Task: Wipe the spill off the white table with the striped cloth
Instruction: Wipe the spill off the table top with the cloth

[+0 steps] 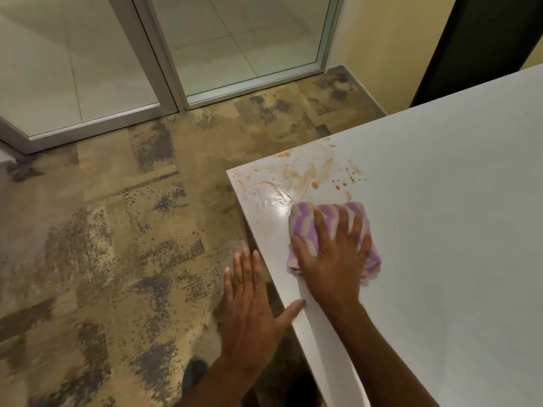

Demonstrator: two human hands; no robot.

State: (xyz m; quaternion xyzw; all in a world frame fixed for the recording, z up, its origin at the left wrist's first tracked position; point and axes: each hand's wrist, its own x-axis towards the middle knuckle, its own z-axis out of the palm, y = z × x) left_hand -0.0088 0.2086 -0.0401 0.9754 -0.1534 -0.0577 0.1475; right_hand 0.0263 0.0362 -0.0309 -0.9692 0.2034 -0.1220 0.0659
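Observation:
The white table (440, 201) fills the right half of the view, its near-left corner pointing toward the floor. An orange spill (305, 176) is smeared and spattered across that corner, with a wet shiny patch beside it. The purple-and-beige striped cloth (305, 218) lies bunched on the table just below the spill. My right hand (332, 259) presses flat on top of the cloth, fingers spread. My left hand (249, 304) hovers open beside the table's left edge, its thumb touching the edge.
Mottled beige and grey floor (117, 245) lies to the left of the table. Glass doors with metal frames (164, 54) stand at the back. A yellow wall (382, 48) and a dark panel (476, 39) rise behind the table. A dark shoe (194, 374) shows below.

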